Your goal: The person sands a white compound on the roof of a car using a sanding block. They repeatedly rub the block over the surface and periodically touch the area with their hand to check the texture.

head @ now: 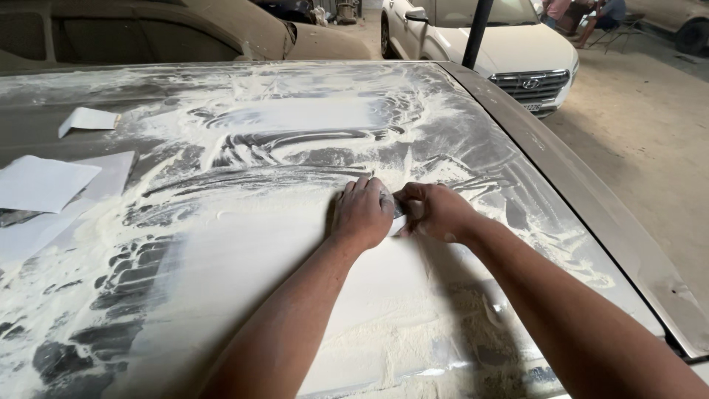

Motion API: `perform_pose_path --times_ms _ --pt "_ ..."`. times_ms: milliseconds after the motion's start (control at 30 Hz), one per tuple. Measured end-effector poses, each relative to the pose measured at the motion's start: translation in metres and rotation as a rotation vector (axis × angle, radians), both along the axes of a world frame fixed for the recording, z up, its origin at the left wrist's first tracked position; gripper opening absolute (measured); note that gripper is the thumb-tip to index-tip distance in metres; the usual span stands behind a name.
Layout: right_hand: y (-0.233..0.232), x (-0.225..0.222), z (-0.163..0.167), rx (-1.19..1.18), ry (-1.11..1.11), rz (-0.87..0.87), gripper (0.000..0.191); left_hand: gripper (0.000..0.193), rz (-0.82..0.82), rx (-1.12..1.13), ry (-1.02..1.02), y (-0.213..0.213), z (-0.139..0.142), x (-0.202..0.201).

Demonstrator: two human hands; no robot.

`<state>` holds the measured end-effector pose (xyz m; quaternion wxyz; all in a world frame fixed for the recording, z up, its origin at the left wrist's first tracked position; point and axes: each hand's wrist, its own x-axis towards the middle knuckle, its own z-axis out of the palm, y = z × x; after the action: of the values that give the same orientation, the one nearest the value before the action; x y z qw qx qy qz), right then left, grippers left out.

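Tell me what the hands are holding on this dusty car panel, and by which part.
Both hands, left hand and right hand, pinch a small pale sheet between them, pressed to the car panel. Fingers hide most of it, so the exact held part cannot be told.

dusty car roof [517, 140] with pale sanding powder [244, 244] and paper sheets [44, 181]

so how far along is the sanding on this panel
Partway. The near middle of the panel looks smooth and pale, with dust piled around it. Both hands, left hand and right hand, press a small pad at its far edge. Beyond, swirled streaks and darker patches at near left look unworked.
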<state>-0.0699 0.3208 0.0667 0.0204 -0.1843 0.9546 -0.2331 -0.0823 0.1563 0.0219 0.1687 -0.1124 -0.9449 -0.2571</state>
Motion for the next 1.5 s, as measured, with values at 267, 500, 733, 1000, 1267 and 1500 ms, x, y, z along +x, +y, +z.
perform_pose_path --times_ms 267,500,733,1000,1267,1500 --pt "0.043 0.031 -0.093 0.031 0.268 0.139 0.085 0.029 -0.288 -0.261 -0.059 -0.007 -0.039 0.039" --pt "0.007 -0.001 -0.028 0.112 0.114 -0.13 0.073 0.028 -0.187 -0.255 0.243 0.0 0.009 -0.008" --pt "0.004 0.063 -0.031 0.169 0.055 -0.089 0.082 0.027 -0.293 -0.26 0.006 -0.008 -0.016 0.046" --pt "0.002 0.055 -0.018 0.297 -0.136 -0.113 0.065 0.034 -0.215 -0.247 -0.098 -0.01 -0.016 0.033" --pt "0.01 0.01 -0.032 0.249 -0.039 -0.102 0.071 0.024 -0.197 -0.161 0.013 0.001 -0.014 -0.003" --pt "0.02 0.082 -0.04 0.1 0.257 0.203 0.076 0.03 -0.304 -0.219 0.042 -0.004 -0.041 0.056"
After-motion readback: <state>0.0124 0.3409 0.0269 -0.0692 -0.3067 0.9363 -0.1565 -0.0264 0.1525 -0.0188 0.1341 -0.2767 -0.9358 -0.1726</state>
